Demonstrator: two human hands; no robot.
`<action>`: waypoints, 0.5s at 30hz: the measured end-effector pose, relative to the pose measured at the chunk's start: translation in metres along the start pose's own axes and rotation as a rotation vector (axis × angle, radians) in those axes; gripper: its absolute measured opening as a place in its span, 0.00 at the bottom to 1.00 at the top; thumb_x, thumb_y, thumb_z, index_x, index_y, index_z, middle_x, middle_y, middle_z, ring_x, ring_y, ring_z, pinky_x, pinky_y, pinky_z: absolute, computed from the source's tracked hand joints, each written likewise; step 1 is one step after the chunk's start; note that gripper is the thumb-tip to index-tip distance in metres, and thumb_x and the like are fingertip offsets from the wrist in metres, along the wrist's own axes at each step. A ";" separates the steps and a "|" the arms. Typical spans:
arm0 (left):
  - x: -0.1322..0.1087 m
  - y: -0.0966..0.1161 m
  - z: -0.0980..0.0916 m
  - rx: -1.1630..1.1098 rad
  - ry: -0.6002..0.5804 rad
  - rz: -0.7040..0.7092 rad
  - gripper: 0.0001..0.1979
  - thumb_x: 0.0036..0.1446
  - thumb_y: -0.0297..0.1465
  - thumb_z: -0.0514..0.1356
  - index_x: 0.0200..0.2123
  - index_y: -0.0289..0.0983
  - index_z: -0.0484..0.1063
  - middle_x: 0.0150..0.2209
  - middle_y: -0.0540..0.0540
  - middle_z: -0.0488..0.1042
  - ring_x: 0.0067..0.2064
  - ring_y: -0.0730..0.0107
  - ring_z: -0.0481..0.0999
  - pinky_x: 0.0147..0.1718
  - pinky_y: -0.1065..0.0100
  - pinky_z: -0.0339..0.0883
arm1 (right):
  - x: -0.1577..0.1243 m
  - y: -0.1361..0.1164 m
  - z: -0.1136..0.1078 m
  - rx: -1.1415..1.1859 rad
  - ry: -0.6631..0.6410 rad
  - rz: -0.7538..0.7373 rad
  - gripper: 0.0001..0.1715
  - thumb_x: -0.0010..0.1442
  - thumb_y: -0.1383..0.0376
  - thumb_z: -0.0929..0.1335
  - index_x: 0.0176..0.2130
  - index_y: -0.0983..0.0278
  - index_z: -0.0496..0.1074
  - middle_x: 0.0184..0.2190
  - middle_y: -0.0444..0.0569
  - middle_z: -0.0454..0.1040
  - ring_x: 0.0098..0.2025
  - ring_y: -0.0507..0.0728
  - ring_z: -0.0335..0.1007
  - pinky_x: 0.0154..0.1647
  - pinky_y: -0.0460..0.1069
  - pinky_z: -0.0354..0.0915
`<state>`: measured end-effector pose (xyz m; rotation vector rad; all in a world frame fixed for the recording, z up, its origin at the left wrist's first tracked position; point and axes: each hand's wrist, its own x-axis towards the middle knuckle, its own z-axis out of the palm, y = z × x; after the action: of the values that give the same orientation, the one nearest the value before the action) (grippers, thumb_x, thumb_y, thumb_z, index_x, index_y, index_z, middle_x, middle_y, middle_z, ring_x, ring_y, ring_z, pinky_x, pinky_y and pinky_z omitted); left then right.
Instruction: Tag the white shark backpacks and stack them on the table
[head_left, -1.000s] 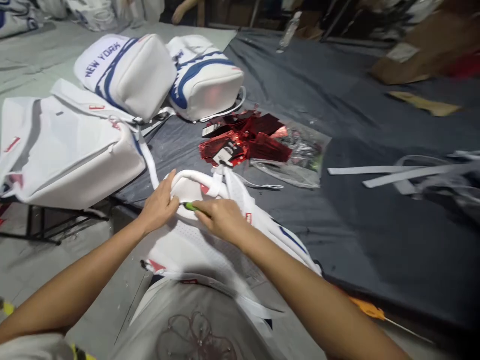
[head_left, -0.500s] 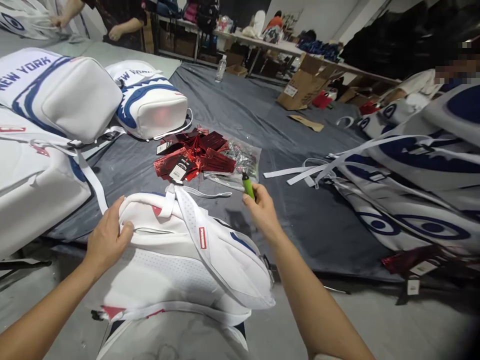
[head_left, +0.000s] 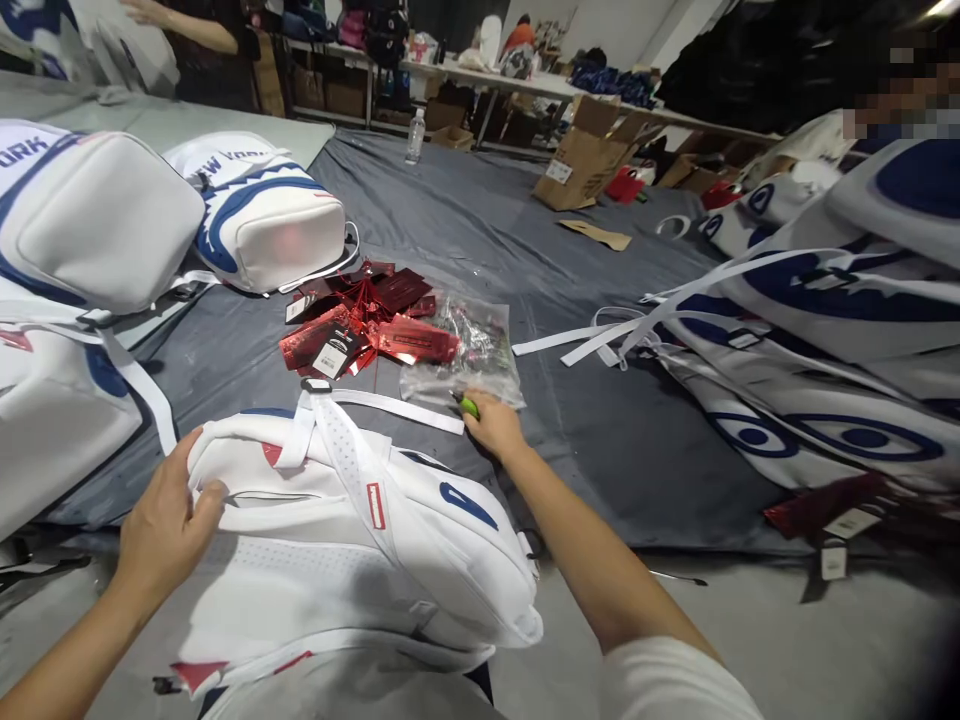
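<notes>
A white backpack (head_left: 442, 560) with a dark blue patch and red labels lies on its side at the table's near edge. My left hand (head_left: 169, 515) grips its upper left end, thumb on the near side and fingers over the top. In my right hand (head_left: 491, 425) is a small green stick-shaped tool (head_left: 469, 406) with a black tip; its exact kind does not show. That hand is low over the table, at the near edge of a clear plastic bag (head_left: 480, 340). Close by lies a white strap (head_left: 397, 408) of the backpack. Red shiny hang tags (head_left: 367, 320) are heaped left of the bag.
More white backpacks (head_left: 270, 245) stand at the left, and several white-and-blue ones are piled (head_left: 862, 350) at the right, straps trailing inward. Farther back are a cardboard box (head_left: 581, 165), a plastic bottle (head_left: 415, 137) and a cardboard scrap (head_left: 596, 235). Another person's arm (head_left: 187, 25) shows at upper left.
My right hand has lowered the green tool from upright above the table to beside the plastic bag. My left hand keeps its grip on the backpack. The view has shifted slightly.
</notes>
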<state>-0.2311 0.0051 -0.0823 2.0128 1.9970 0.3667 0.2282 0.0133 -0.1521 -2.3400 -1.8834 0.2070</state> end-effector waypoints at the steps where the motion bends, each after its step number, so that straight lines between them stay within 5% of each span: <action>1: 0.000 0.000 0.000 0.002 0.002 0.003 0.34 0.62 0.44 0.45 0.69 0.38 0.51 0.62 0.38 0.67 0.53 0.46 0.74 0.49 0.49 0.70 | -0.018 0.008 -0.002 -0.020 -0.014 0.027 0.18 0.63 0.63 0.64 0.50 0.61 0.76 0.47 0.51 0.79 0.49 0.60 0.73 0.47 0.49 0.65; 4: 0.002 -0.001 0.000 0.012 0.013 0.015 0.33 0.62 0.43 0.45 0.68 0.39 0.52 0.62 0.37 0.66 0.55 0.42 0.72 0.50 0.45 0.69 | -0.059 0.018 -0.011 -0.070 -0.020 0.082 0.19 0.62 0.64 0.63 0.49 0.61 0.77 0.42 0.52 0.80 0.45 0.61 0.74 0.42 0.49 0.66; 9: 0.001 -0.004 0.001 -0.029 0.023 0.057 0.31 0.63 0.41 0.48 0.68 0.40 0.52 0.64 0.38 0.65 0.58 0.41 0.70 0.52 0.43 0.68 | -0.057 -0.003 -0.020 -0.122 0.177 0.006 0.38 0.60 0.70 0.63 0.68 0.67 0.57 0.67 0.61 0.58 0.67 0.64 0.55 0.57 0.52 0.62; 15: -0.002 -0.004 0.000 -0.065 0.027 0.066 0.31 0.64 0.38 0.48 0.68 0.38 0.52 0.65 0.39 0.63 0.58 0.45 0.71 0.56 0.46 0.67 | -0.037 -0.017 -0.023 -0.153 0.016 0.160 0.17 0.66 0.65 0.62 0.48 0.66 0.76 0.45 0.58 0.77 0.49 0.61 0.72 0.48 0.50 0.65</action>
<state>-0.2351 0.0029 -0.0839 2.0481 1.9116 0.4693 0.2084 -0.0198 -0.1251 -2.5868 -1.7630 0.0617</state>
